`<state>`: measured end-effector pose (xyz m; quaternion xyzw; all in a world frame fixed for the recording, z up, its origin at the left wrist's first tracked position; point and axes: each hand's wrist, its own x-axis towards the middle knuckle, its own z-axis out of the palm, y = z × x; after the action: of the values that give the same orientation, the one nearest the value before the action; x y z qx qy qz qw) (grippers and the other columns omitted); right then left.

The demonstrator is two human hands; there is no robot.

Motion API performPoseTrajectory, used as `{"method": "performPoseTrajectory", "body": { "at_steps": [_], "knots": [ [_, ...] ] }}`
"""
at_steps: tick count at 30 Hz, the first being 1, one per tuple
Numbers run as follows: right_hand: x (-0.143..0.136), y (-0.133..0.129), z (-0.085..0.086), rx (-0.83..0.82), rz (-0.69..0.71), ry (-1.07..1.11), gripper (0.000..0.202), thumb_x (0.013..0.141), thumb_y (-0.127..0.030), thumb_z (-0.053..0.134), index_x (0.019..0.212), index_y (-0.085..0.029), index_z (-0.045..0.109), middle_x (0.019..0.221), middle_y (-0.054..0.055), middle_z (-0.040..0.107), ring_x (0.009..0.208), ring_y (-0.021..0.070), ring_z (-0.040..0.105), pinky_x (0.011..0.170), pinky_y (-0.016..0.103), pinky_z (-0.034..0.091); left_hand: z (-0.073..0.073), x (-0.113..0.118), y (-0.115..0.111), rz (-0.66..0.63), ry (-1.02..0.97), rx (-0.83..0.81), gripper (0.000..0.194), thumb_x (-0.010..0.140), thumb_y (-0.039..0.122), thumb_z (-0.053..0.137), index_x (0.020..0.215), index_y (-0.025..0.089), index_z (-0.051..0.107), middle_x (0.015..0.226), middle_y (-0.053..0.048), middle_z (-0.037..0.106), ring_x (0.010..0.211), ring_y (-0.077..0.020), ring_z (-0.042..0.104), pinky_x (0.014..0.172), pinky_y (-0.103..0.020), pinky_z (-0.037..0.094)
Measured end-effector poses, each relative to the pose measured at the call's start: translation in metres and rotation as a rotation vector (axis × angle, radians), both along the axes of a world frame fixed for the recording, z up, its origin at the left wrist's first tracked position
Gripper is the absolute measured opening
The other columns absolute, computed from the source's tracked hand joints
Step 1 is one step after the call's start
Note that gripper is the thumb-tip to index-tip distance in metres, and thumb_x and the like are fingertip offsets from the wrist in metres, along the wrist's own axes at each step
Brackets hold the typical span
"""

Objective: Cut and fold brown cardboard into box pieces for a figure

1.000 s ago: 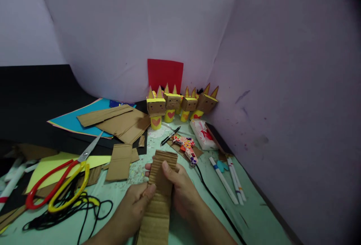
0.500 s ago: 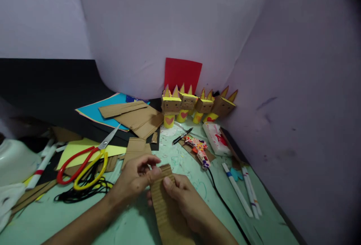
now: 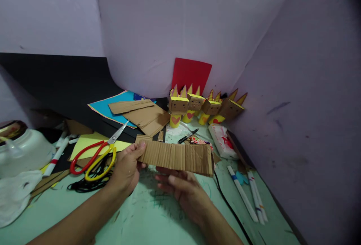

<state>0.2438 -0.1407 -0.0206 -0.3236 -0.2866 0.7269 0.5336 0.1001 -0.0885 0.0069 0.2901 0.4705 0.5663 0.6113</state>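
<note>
A long corrugated cardboard strip (image 3: 176, 156) is held up level above the green table (image 3: 146, 215). My left hand (image 3: 128, 168) pinches its left end between thumb and fingers. Just below the strip's middle, my right hand (image 3: 183, 192) has its fingers apart, palm partly up, with nothing gripped. The strip's right end reaches over the flowered glue gun (image 3: 197, 140), hiding most of it. Beside my left hand lie scissors (image 3: 101, 154) with one red and one yellow handle, over a bundle of black cord (image 3: 93, 183).
Cardboard pieces (image 3: 146, 115) and blue paper (image 3: 113, 106) lie at the back. Several horned cardboard figures (image 3: 179, 106) stand before a red card (image 3: 191, 74). Markers (image 3: 242, 193) and a white packet (image 3: 222, 141) are at right; a white jar (image 3: 28, 153) is at left.
The strip has turned from pointing toward me to lying crosswise. My right hand has let go of it and opened below, while my left hand holds its end. The view has shifted slightly left.
</note>
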Motion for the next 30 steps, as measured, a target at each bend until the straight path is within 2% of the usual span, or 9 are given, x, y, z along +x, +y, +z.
{"method": "performPoseTrajectory", "body": {
  "at_steps": [1,3,6,9,13,18,22,27,30],
  "knots": [
    [-0.006,0.0,-0.003,0.026,0.016,-0.023,0.05,0.05,-0.026,0.084,0.096,-0.015,0.067,0.098,0.011,0.07,0.083,0.0209,0.065,0.068,0.03,0.051,-0.002,0.003,-0.003,0.008,-0.006,0.0,0.039,0.047,0.041,0.075,0.065,0.014,0.053,0.054,0.005,0.053,0.047,-0.008,0.044,0.037,-0.016,0.028],
    [-0.014,-0.001,-0.006,0.017,-0.041,-0.041,0.048,0.051,-0.03,0.084,0.094,-0.014,0.068,0.093,0.011,0.071,0.077,0.0198,0.064,0.057,0.026,0.05,-0.006,0.011,-0.011,-0.014,-0.008,0.014,0.037,0.05,0.041,0.075,0.064,0.014,0.054,0.054,0.004,0.053,0.047,-0.0086,0.045,0.037,-0.017,0.031],
    [-0.018,-0.002,-0.004,-0.107,-0.286,0.006,0.033,0.061,-0.038,0.077,0.084,-0.016,0.07,0.077,0.005,0.071,0.059,0.0128,0.061,0.041,0.017,0.04,-0.013,0.02,-0.023,-0.1,0.038,0.086,0.032,0.056,0.039,0.074,0.062,0.014,0.054,0.055,0.003,0.054,0.046,-0.0085,0.045,0.037,-0.018,0.034],
    [-0.013,-0.002,0.005,-0.176,-0.386,0.094,0.025,0.058,-0.031,0.08,0.076,-0.016,0.071,0.071,0.001,0.071,0.054,0.0099,0.059,0.037,0.014,0.039,-0.017,0.022,-0.029,-0.204,0.129,0.159,0.026,0.061,0.034,0.071,0.063,0.013,0.055,0.055,0.004,0.054,0.043,-0.0062,0.042,0.038,-0.017,0.033],
    [-0.009,-0.003,0.012,-0.199,-0.441,0.173,0.031,0.05,-0.024,0.084,0.077,-0.016,0.071,0.071,0.0,0.072,0.053,0.0097,0.061,0.036,0.013,0.042,-0.017,0.02,-0.028,-0.299,0.215,0.18,0.025,0.065,0.034,0.067,0.066,0.012,0.057,0.053,0.004,0.053,0.04,-0.0064,0.042,0.039,-0.018,0.031],
    [-0.008,-0.003,0.011,-0.18,-0.423,0.125,0.031,0.052,-0.025,0.084,0.078,-0.013,0.071,0.07,0.002,0.073,0.053,0.0107,0.063,0.037,0.013,0.048,-0.013,0.018,-0.028,-0.356,0.277,0.188,0.027,0.062,0.036,0.068,0.061,0.012,0.055,0.047,0.005,0.049,0.039,-0.0066,0.04,0.039,-0.019,0.028],
    [-0.006,-0.001,0.009,-0.147,-0.392,0.122,0.03,0.053,-0.023,0.084,0.077,-0.011,0.071,0.069,0.004,0.073,0.053,0.0132,0.066,0.037,0.014,0.05,-0.011,0.017,-0.027,-0.421,0.252,0.186,0.027,0.059,0.036,0.069,0.061,0.012,0.055,0.051,0.003,0.052,0.042,-0.0078,0.042,0.04,-0.02,0.033],
    [0.001,0.005,0.006,-0.279,-0.385,0.191,0.028,0.051,-0.017,0.084,0.074,-0.01,0.07,0.067,0.003,0.072,0.053,0.0138,0.066,0.038,0.015,0.053,-0.011,0.015,-0.024,-0.429,0.309,0.181,0.027,0.059,0.035,0.066,0.068,0.012,0.055,0.056,0.003,0.051,0.043,-0.008,0.042,0.037,-0.019,0.034],
    [0.006,0.009,0.004,-0.348,-0.42,0.28,0.019,0.058,-0.01,0.08,0.073,-0.01,0.069,0.07,0.004,0.073,0.059,0.0148,0.068,0.046,0.02,0.058,-0.011,0.014,-0.021,-0.442,0.388,0.264,0.024,0.06,0.031,0.063,0.074,0.011,0.059,0.063,0.001,0.055,0.052,-0.0104,0.048,0.044,-0.02,0.04]
  ]
}}
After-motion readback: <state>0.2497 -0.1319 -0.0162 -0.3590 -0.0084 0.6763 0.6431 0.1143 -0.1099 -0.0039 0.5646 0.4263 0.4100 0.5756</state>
